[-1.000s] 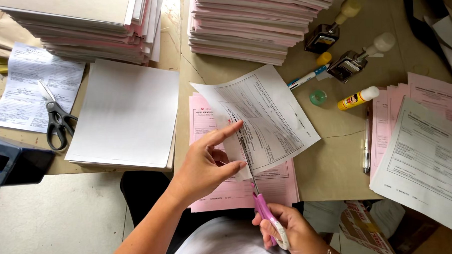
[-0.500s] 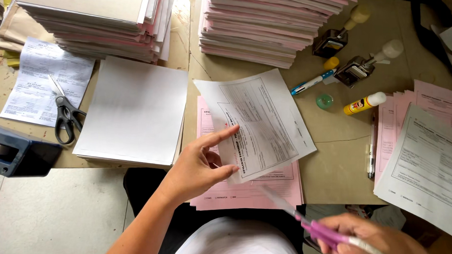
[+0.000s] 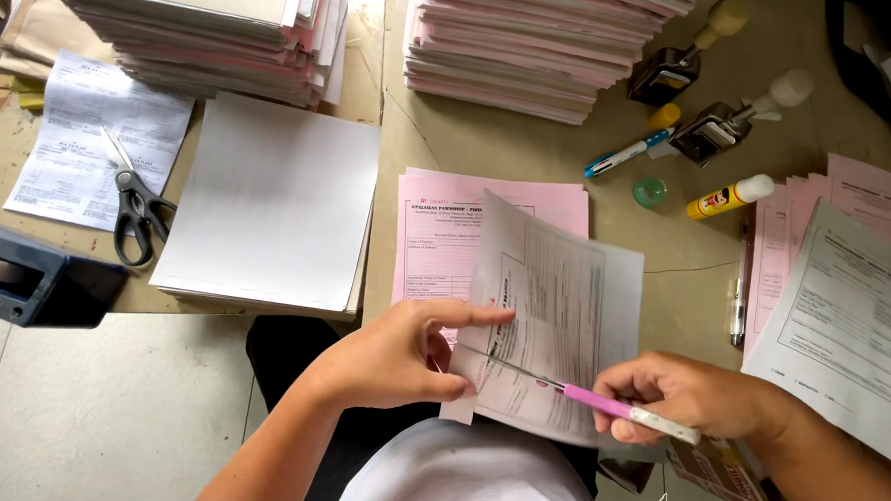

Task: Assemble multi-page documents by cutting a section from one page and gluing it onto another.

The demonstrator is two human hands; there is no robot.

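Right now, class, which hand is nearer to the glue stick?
Right. The right hand lies below the glue stick; the left hand is farther left, across the sheet.

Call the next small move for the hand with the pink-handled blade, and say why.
Probably draw the blade along the fold toward the right hand. Its tip sits inside the folded white form, close to the left hand, which pinches the sheet's edge to steady it. Keep the stroke away from those fingers.

The left hand (image 3: 400,356) reaches in from lower left, forefinger straight, thumb pinched under. The right hand (image 3: 683,400) curls closed, knuckles up.
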